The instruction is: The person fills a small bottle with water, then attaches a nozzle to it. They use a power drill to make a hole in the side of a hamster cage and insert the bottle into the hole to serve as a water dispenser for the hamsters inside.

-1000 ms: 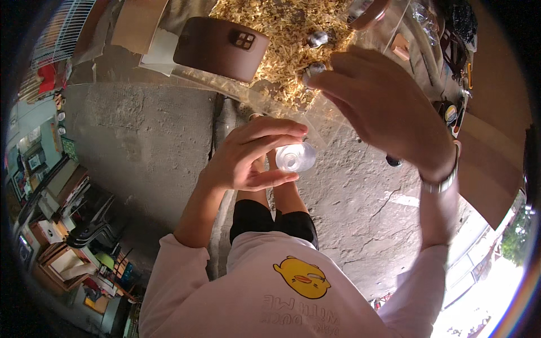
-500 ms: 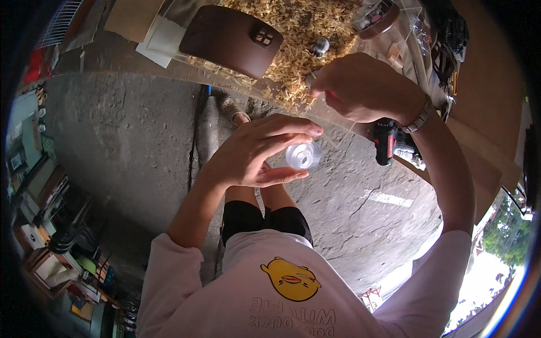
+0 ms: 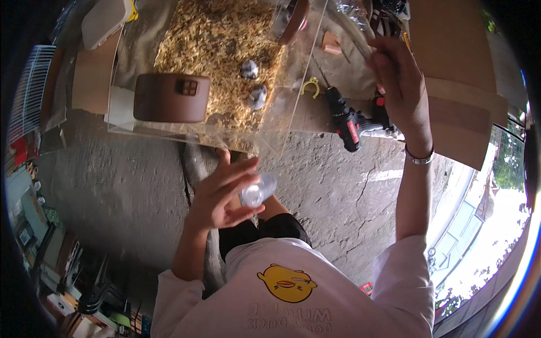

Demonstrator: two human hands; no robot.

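My left hand (image 3: 225, 194) grips a small clear plastic bottle (image 3: 259, 190) between thumb and fingers, below the near edge of a clear-walled enclosure (image 3: 290, 121). Inside it, two grey-and-white hamsters (image 3: 257, 97) are on wood-shaving bedding (image 3: 217, 45), one just beyond the other. A brown hide house (image 3: 172, 98) with a small window stands at the enclosure's near left. My right hand (image 3: 400, 87) is raised outside it, to the right, beyond a cordless drill (image 3: 346, 121). Its fingers are loosely bent and apart, and nothing shows in them.
A yellow clip-like ring (image 3: 310, 87) lies beside the drill bit. Brown cloth and cardboard (image 3: 459, 118) cover the table's right side. More cardboard (image 3: 97, 73) and a wire rack (image 3: 32, 90) are at left. Cracked concrete floor (image 3: 332, 186) lies below the table's near edge.
My right hand has left the bedding and swung right, past the drill. A second hamster now shows where its fingers were. The left hand with the bottle sits lower and farther left.
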